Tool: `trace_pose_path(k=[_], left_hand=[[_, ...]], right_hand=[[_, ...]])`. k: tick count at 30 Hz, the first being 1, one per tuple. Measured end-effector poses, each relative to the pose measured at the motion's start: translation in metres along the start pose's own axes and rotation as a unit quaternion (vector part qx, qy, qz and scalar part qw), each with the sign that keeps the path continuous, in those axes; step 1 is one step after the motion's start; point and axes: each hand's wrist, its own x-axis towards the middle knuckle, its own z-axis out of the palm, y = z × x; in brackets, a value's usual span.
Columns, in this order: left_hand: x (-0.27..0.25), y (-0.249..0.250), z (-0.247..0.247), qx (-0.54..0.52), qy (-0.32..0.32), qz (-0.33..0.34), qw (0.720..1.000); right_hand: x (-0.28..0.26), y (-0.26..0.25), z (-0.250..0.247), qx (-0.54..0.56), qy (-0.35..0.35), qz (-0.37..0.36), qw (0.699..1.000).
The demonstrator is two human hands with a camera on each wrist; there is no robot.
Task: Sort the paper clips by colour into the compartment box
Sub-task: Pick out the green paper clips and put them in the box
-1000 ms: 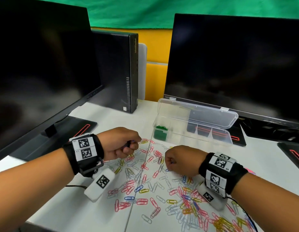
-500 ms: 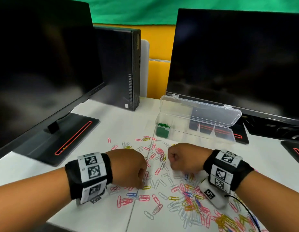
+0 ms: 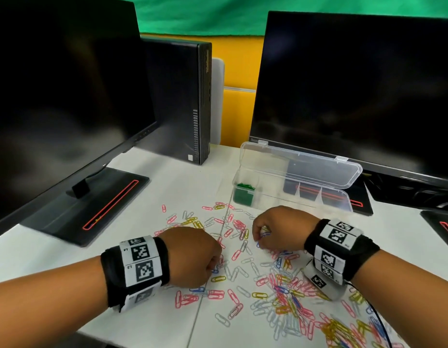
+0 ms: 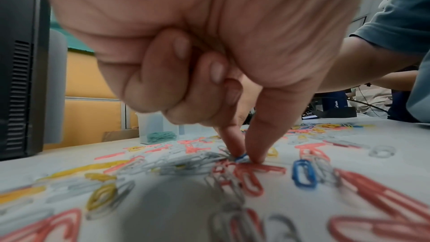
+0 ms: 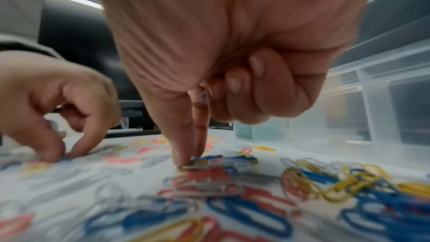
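Observation:
Loose paper clips (image 3: 245,275) in pink, white, yellow and blue lie spread over the white table. My left hand (image 3: 216,266) is down on the pile, its thumb and index finger pinching a small blue clip (image 4: 241,158) that still lies on the table, the other fingers curled. My right hand (image 3: 258,238) pinches a blue clip (image 5: 204,158) at the table surface in the same way; a bit of blue shows inside its curled fingers. Behind the hands, the clear compartment box (image 3: 326,200) stands with its lid open. Green clips (image 3: 244,190) fill its leftmost compartment.
Two dark monitors (image 3: 356,91) stand at the left and right on black bases (image 3: 92,204). A black mini PC (image 3: 182,101) stands upright between them. The densest heap of clips (image 3: 341,327) lies at the lower right, crossed by a thin black cable (image 3: 378,320).
My left hand came back from near the box and dropped onto the pile, pinching a blue clip. My right hand stayed put and lowered its fingertips onto the clips.

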Motion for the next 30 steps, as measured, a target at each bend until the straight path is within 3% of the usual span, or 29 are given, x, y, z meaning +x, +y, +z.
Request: trace_pose_path(k=[5, 8, 10, 13, 15, 17, 19, 21, 22, 23, 25, 26, 28, 30], left_hand=[[0.001, -0.002, 0.006, 0.043, 0.02, 0.028, 0.998], [0.003, 0.004, 0.01, 0.085, 0.021, 0.039, 0.995], [0.002, 0.006, 0.004, 0.05, 0.011, 0.034, 0.998], [0.007, -0.011, -0.008, -0.122, -0.007, 0.004, 0.993], [0.012, -0.028, -0.012, -0.308, 0.0, -0.038, 0.951], [0.011, -0.042, -0.009, -0.485, -0.002, -0.072, 0.872], [0.006, -0.051, -0.004, -0.588, -0.012, -0.075, 0.805], [0.001, -0.055, 0.001, -0.641, -0.031, -0.06, 0.765], [-0.001, -0.055, 0.003, -0.648, -0.044, -0.055, 0.759], [-0.002, -0.055, 0.004, -0.627, -0.057, -0.051, 0.776], [-0.004, -0.05, 0.005, -0.477, -0.065, -0.032, 0.876], [-0.006, -0.045, 0.004, -0.38, -0.062, -0.016, 0.923], [-0.011, -0.032, 0.004, -0.221, -0.059, 0.009, 0.973], [-0.014, -0.019, 0.003, -0.108, -0.049, 0.021, 0.993]], right_hand=[[0.005, -0.002, 0.008, -0.008, -0.008, -0.015, 1.0], [0.008, 0.005, 0.002, 0.13, -0.032, 0.009, 0.991], [0.008, 0.012, -0.001, 0.323, -0.027, 0.044, 0.945], [0.005, 0.028, -0.002, 0.599, -0.016, 0.076, 0.797], [0.002, 0.035, -0.002, 0.674, -0.028, 0.079, 0.734], [-0.002, 0.039, -0.001, 0.695, -0.036, 0.079, 0.714], [-0.005, 0.041, 0.0, 0.699, -0.034, 0.088, 0.709], [-0.006, 0.042, 0.001, 0.689, -0.029, 0.103, 0.717], [-0.007, 0.043, 0.002, 0.665, -0.025, 0.114, 0.738], [-0.008, 0.042, 0.001, 0.612, -0.019, 0.122, 0.781], [-0.012, 0.036, -0.003, 0.398, -0.001, 0.117, 0.91], [-0.014, 0.033, -0.006, 0.276, 0.011, 0.104, 0.956], [-0.016, 0.028, -0.01, 0.123, 0.037, 0.069, 0.989], [-0.016, 0.024, -0.01, 0.052, 0.053, 0.052, 0.996]])
